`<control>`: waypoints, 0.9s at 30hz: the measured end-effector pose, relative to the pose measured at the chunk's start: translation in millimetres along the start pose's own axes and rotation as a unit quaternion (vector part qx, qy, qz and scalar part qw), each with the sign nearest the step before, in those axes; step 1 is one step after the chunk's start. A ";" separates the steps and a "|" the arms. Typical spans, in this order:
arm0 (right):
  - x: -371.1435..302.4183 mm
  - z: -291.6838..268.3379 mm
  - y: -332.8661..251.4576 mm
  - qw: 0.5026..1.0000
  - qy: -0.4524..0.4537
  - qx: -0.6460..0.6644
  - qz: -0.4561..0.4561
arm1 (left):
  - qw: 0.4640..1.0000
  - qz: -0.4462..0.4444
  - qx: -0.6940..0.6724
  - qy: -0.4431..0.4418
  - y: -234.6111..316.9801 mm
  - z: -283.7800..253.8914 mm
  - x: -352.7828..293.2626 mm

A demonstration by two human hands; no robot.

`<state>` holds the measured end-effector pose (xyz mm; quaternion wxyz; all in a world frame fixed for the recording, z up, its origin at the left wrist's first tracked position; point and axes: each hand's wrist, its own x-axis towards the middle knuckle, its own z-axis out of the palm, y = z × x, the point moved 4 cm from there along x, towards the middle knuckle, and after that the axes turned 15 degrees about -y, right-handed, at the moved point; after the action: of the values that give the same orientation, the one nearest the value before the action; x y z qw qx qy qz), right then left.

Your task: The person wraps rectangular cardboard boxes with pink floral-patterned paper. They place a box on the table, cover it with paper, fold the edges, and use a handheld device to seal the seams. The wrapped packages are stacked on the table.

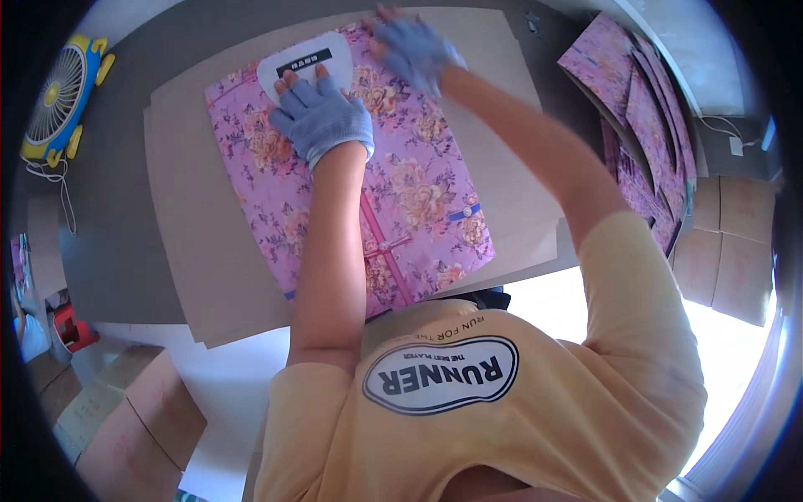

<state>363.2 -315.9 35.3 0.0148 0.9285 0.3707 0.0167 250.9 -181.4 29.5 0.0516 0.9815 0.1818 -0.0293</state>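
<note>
A flat pink-purple floral piece (pixel 427 201), printed with a pink ribbon, lies tilted on the cardboard sheets in front of me. At its far end is a white rounded panel (pixel 336 52) with a black label strip. My left hand (pixel 322 121), in a blue-grey fingerless glove, rests on the piece with its fingers spread over the panel's lower part. My right hand (pixel 416 57), gloved the same way and a little blurred, is at the piece's far right edge. Its fingers are stretched out, and nothing shows in them; whether it touches the piece I cannot tell.
Large brown cardboard sheets (pixel 180 201) cover the middle of the dark grey table (pixel 109 251). A blue and yellow fan (pixel 58 100) stands at the far left. Stacked floral pieces (pixel 636 109) lie at the right. Cardboard boxes (pixel 142 418) stand at the lower left, others (pixel 723 243) at the right.
</note>
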 end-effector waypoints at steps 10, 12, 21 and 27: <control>49.5 -3.7 9.1 0.994 0.028 0.106 0.015 | 0.997 0.032 0.001 0.070 -11.2 20.9 20.8; 10.8 -11.9 -12.7 0.995 0.028 0.098 -0.011 | 0.997 0.029 -0.009 0.071 -16.7 23.7 27.1; -150.6 -13.9 -82.2 0.996 -0.040 0.005 -0.078 | 0.994 0.040 0.003 0.097 -16.0 33.4 38.1; -230.7 -22.4 -118.9 0.997 -0.069 -0.024 -0.038 | 0.996 0.041 -0.034 0.071 -9.5 25.1 30.7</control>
<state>113.3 -388.4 48.3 0.0638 0.9120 0.4032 -0.0393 275.2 -164.5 1.3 0.0734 0.9854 0.1454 0.0491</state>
